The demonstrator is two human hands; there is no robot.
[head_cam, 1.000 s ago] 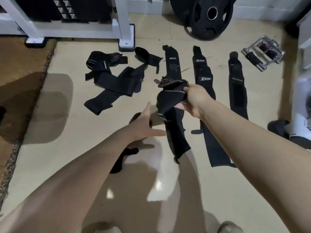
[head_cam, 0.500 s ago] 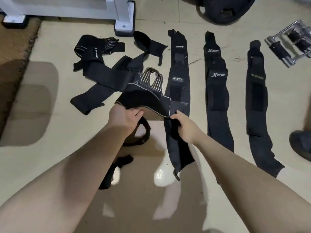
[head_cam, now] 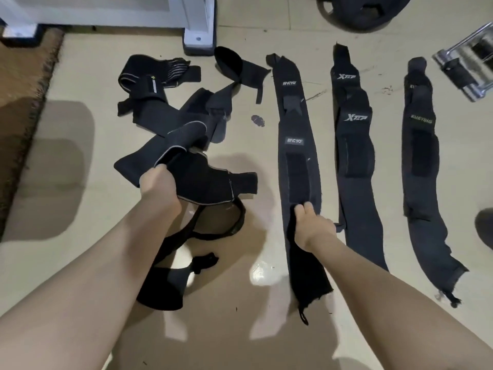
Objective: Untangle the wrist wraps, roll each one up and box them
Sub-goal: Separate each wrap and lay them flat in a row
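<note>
Clearly soft goods, all of it: limp, light black fabric, no stiffness beyond the hook-and-loop patches. Tangled wraps (head_cam: pixel 170 121) heaped on the floor (head_cam: pixel 80 209) at upper left, near a white rack foot (head_cam: pixel 198 36). Left hand (head_cam: pixel 158 186) clamped on a wide grey-edged wrap (head_cam: pixel 202 180), fingers curled under its near edge, part of it lifted; a thin loop (head_cam: pixel 221 222) and a knotted tail (head_cam: pixel 205 261) trailing below the wrist. Right hand (head_cam: pixel 312 228) lying on a straightened wrap (head_cam: pixel 297 156), fingertips (head_cam: pixel 302 209) pressing down just below its fastening patch; thumb hidden, so hard to say whether pinching or only flattening. Two more straight wraps, a branded one (head_cam: pixel 352 156) and an outer one (head_cam: pixel 421 161), laid parallel to the right, apart from each other. No box in view.

Likely to sag and twist if lifted by the middle. Best taken at an end, near the stiffer patch, and kept flat and taut while rolling. Snagging of hook patches on neighbouring fabric probable, so best peeled apart rather than yanked.
</note>
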